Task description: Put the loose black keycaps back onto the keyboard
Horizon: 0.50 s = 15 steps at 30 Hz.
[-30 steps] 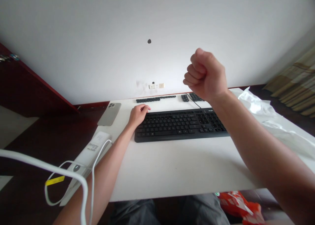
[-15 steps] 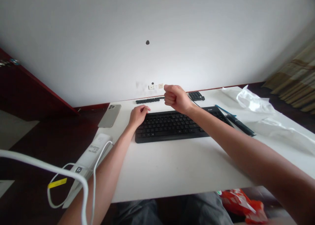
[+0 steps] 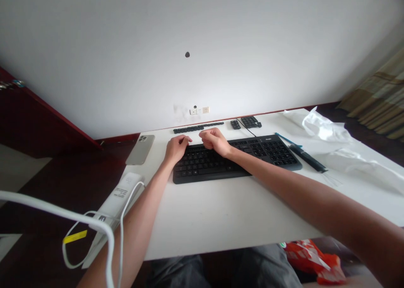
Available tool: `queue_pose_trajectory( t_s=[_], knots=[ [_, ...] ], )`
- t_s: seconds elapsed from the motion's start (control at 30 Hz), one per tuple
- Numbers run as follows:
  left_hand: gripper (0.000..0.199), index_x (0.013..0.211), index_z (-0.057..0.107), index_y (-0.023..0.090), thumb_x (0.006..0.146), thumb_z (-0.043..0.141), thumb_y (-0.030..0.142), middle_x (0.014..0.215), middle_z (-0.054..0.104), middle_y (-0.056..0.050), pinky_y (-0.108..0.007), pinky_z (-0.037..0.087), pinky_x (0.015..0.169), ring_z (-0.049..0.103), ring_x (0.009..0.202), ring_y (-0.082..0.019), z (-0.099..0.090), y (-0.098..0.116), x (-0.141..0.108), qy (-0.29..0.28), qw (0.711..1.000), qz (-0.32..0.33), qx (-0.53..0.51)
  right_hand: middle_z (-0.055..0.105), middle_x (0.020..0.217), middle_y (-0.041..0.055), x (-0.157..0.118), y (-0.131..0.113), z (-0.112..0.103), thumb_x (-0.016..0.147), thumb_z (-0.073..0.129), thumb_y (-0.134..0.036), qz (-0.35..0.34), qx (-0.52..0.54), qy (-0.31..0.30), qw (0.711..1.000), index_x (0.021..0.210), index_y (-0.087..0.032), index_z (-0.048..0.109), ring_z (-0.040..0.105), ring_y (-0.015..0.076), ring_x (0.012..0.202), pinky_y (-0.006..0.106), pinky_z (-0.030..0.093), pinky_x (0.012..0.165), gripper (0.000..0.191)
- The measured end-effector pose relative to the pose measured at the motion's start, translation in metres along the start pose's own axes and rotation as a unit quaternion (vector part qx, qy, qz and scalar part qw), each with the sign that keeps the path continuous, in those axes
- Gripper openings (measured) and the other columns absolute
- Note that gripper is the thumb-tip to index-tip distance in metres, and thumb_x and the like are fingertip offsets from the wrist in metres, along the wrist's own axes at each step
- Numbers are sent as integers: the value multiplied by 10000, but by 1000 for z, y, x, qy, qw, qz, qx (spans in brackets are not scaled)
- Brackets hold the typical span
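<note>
- As the head view shows it, the black keyboard [image 3: 202, 169] lies flat on the white desk [image 3: 227, 216], its space-bar edge towards you and its back edge towards the wall [image 3: 132, 61]; its long axis runs left to right, the right end angled slightly away from you.
- Your left hand [image 3: 176, 149] rests at the keyboard's far left corner, fingers curled; whether they grasp anything, you cannot tell.
- Your right hand [image 3: 216, 141] is clenched above the far edge, left of the middle, so the keyboard lies beneath it; contact is unclear.
- Your right forearm crosses above the keyboard, hiding some keys.
- Beyond it sit a row of loose black keys [image 3: 188, 129], a larger key block [image 3: 249, 122] and a thin black cable [image 3: 247, 128].
- Just right are a blue stick [image 3: 284, 139] and a black tool [image 3: 307, 157], with clear plastic [image 3: 328, 128] farther right.
- Left of your left hand lies a phone [image 3: 141, 150].
</note>
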<state>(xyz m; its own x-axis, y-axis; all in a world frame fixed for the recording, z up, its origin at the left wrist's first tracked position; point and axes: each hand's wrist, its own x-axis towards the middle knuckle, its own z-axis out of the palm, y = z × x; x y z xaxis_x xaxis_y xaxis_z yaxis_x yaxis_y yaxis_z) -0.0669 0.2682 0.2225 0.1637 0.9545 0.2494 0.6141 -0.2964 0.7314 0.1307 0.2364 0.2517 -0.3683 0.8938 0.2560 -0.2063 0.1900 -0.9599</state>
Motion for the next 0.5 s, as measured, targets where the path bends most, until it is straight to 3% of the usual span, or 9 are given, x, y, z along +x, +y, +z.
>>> queue_pose_trajectory(
  t_s=[0.3,0.5],
  knots=[
    [340,838,771,219,932,490,385,770,730,-4,-275,430,696,645,743,-187,-2,3,-2,2,1000,-3,2,242,541,-68,-3,6,3,909,586,-502,-4,-113,-18,993,558,-228,276,197,85,534,284,164,514,542],
    [317,831,763,223,930,505,379,767,730,-1,-273,448,710,655,747,-184,0,2,-2,2,1000,-9,-12,233,576,-63,-1,10,1,957,524,-504,-31,-273,-53,960,595,-215,298,210,91,568,280,180,537,516]
  ],
)
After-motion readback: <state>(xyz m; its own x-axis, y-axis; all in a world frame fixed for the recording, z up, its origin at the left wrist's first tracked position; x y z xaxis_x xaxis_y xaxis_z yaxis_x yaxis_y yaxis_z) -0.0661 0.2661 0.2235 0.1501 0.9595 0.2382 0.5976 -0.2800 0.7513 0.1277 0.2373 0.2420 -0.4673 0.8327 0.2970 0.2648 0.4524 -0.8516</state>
